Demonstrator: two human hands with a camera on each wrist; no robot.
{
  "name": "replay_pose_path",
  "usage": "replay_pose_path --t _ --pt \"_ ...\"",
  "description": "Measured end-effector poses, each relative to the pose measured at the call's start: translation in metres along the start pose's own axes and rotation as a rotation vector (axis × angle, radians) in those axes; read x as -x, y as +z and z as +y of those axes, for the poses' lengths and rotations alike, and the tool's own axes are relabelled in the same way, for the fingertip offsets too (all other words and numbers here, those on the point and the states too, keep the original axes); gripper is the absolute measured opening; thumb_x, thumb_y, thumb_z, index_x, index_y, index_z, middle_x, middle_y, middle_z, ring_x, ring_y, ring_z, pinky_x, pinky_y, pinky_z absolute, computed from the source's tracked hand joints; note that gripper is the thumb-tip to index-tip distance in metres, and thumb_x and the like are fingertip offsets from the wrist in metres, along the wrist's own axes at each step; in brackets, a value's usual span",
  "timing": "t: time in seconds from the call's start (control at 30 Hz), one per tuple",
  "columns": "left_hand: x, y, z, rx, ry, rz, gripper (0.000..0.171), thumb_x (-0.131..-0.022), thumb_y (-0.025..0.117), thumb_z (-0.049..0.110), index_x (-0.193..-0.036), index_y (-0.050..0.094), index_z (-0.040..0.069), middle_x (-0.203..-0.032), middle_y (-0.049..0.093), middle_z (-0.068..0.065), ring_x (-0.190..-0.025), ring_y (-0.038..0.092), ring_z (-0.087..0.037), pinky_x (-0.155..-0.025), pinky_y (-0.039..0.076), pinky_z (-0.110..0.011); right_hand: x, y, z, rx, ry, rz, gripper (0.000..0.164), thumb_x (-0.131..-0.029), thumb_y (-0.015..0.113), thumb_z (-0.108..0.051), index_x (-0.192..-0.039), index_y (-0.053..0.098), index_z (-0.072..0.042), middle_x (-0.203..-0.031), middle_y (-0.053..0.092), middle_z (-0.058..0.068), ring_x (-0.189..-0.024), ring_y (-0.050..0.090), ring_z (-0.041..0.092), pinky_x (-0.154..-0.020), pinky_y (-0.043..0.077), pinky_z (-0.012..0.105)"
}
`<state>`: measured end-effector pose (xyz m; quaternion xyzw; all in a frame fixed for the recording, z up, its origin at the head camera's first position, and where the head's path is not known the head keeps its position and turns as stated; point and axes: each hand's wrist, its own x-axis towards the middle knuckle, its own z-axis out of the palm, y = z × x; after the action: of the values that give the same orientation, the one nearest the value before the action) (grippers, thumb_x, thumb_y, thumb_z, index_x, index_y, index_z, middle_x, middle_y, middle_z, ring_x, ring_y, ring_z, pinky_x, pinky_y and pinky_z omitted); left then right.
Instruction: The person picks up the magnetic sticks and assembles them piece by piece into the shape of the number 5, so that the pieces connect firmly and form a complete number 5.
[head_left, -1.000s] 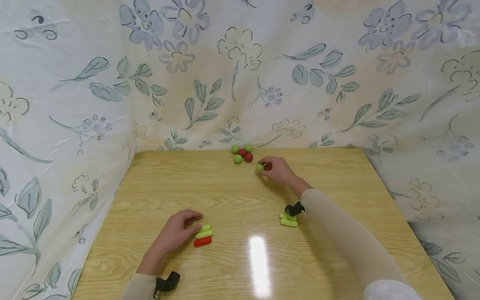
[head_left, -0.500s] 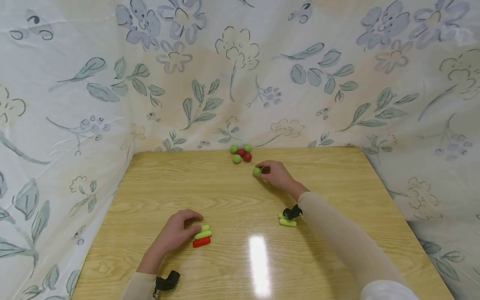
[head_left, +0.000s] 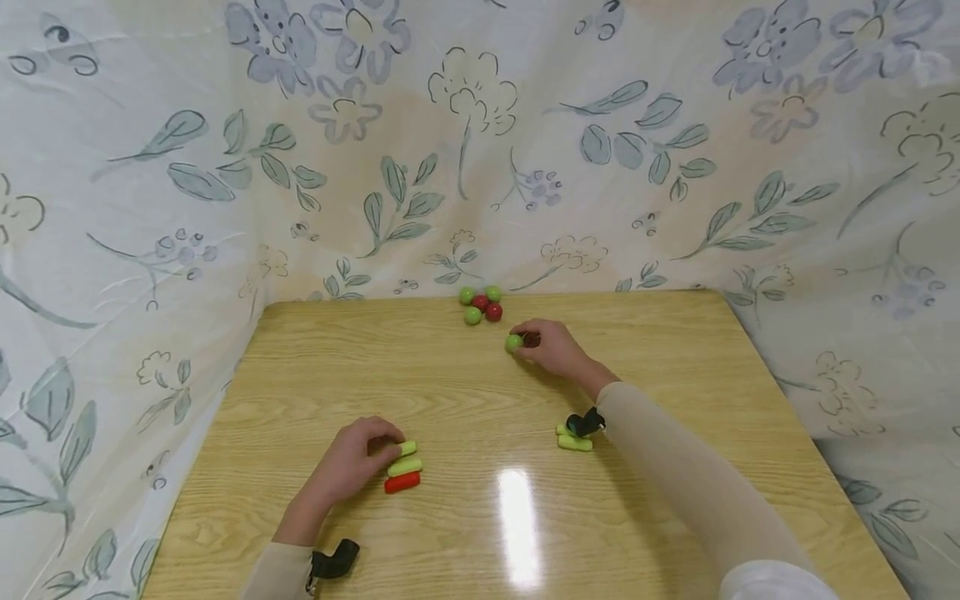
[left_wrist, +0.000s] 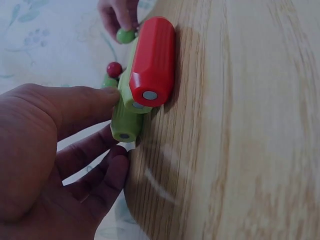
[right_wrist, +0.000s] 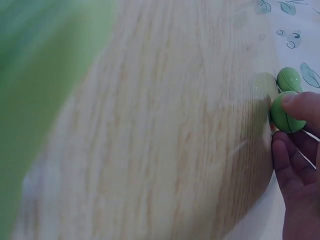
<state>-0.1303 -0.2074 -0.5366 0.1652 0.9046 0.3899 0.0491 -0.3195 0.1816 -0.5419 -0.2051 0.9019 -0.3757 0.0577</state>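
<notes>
In the head view my left hand (head_left: 360, 460) pinches the farthest of three short sticks at the left, a yellow-green stick (head_left: 407, 448). Beside it lie another yellow-green stick (head_left: 405, 467) and a red stick (head_left: 402, 482). The left wrist view shows the thumb on the green stick (left_wrist: 126, 125) and fingers behind it; a round metallic spot marks the end of the red stick (left_wrist: 154, 62). Farther back, my right hand (head_left: 557, 348) holds a green ball (head_left: 513, 343) between thumb and fingers, low at the table. A seam line crosses this green ball (right_wrist: 286, 114).
Green balls (head_left: 472, 316) and red balls (head_left: 493, 312) cluster at the table's (head_left: 360, 358) back edge. Two yellow-green sticks (head_left: 575, 444) lie under the right wrist camera (head_left: 585, 422), one partly hidden. Flowered cloth (head_left: 480, 167) hangs behind and at both sides.
The right hand has moved slightly left and toward me with the green ball, then stayed there. The left hand's green stick has shifted a little away from the neighbouring one.
</notes>
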Motion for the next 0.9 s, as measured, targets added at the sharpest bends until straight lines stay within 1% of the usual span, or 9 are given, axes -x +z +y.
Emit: replay_pose_path --t 0.2,0.3,0.47,0.6,0.67,0.77,0.9 --pt "-0.001 -0.001 0.000 -0.034 0.003 -0.010 0.015 -0.095 0.086 0.010 -0.108 0.081 0.017 -0.108 0.072 0.008 -0.103 0.066 -0.017 -0.094 0.057 -0.045 0.000 -0.001 0.001 -0.010 -0.019 -0.006 0.036 -0.098 0.083 -0.012 -0.133 0.075 -0.005 -0.121 0.072 0.009 -0.106 0.067 0.026 -0.098 0.058 0.043" --pt "-0.002 -0.001 0.000 -0.052 0.004 -0.012 0.017 -0.093 0.087 0.009 -0.107 0.081 0.016 -0.106 0.072 0.008 -0.097 0.065 -0.015 -0.088 0.057 -0.041 0.000 -0.001 0.001 -0.016 -0.017 -0.011 0.036 -0.098 0.083 -0.012 -0.133 0.076 -0.005 -0.121 0.073 0.010 -0.107 0.068 0.026 -0.098 0.058 0.043" --pt "-0.005 0.000 -0.001 -0.092 -0.005 -0.001 0.017 -0.094 0.086 0.007 -0.109 0.082 0.012 -0.106 0.072 0.005 -0.090 0.062 -0.011 -0.080 0.056 -0.034 0.001 -0.002 -0.001 -0.030 -0.008 -0.025 0.036 -0.098 0.082 -0.012 -0.133 0.076 -0.005 -0.122 0.074 0.010 -0.109 0.069 0.026 -0.098 0.058 0.043" --pt "-0.010 -0.001 0.000 -0.110 0.005 0.001 0.017 -0.095 0.085 0.006 -0.110 0.082 0.011 -0.104 0.072 0.005 -0.086 0.060 -0.010 -0.076 0.055 -0.032 0.002 -0.002 -0.003 -0.044 0.000 -0.026 0.035 -0.098 0.083 -0.011 -0.132 0.077 -0.005 -0.122 0.074 0.010 -0.109 0.069 0.026 -0.098 0.059 0.043" --pt "-0.014 -0.002 0.002 -0.110 0.021 0.007 0.016 -0.095 0.085 0.006 -0.110 0.082 0.011 -0.104 0.072 0.005 -0.085 0.061 -0.009 -0.076 0.056 -0.032 0.002 -0.003 -0.003 -0.043 0.004 -0.027 0.035 -0.098 0.083 -0.012 -0.132 0.077 -0.006 -0.122 0.074 0.010 -0.109 0.069 0.026 -0.098 0.058 0.043" --pt "-0.024 -0.004 0.004 -0.098 0.047 0.011 0.016 -0.095 0.085 0.007 -0.110 0.082 0.011 -0.106 0.073 0.004 -0.087 0.064 -0.010 -0.077 0.058 -0.034 0.002 -0.003 -0.002 -0.036 0.007 -0.031 0.036 -0.098 0.083 -0.012 -0.133 0.076 -0.006 -0.123 0.073 0.010 -0.110 0.069 0.026 -0.099 0.058 0.043" --pt "-0.046 -0.005 0.010 -0.077 0.077 -0.005 0.017 -0.096 0.084 0.007 -0.112 0.083 0.009 -0.107 0.074 0.002 -0.089 0.067 -0.012 -0.080 0.060 -0.036 0.002 -0.005 -0.001 -0.030 0.015 -0.023 0.036 -0.097 0.084 -0.013 -0.132 0.077 -0.006 -0.122 0.073 0.010 -0.109 0.069 0.026 -0.099 0.058 0.043"
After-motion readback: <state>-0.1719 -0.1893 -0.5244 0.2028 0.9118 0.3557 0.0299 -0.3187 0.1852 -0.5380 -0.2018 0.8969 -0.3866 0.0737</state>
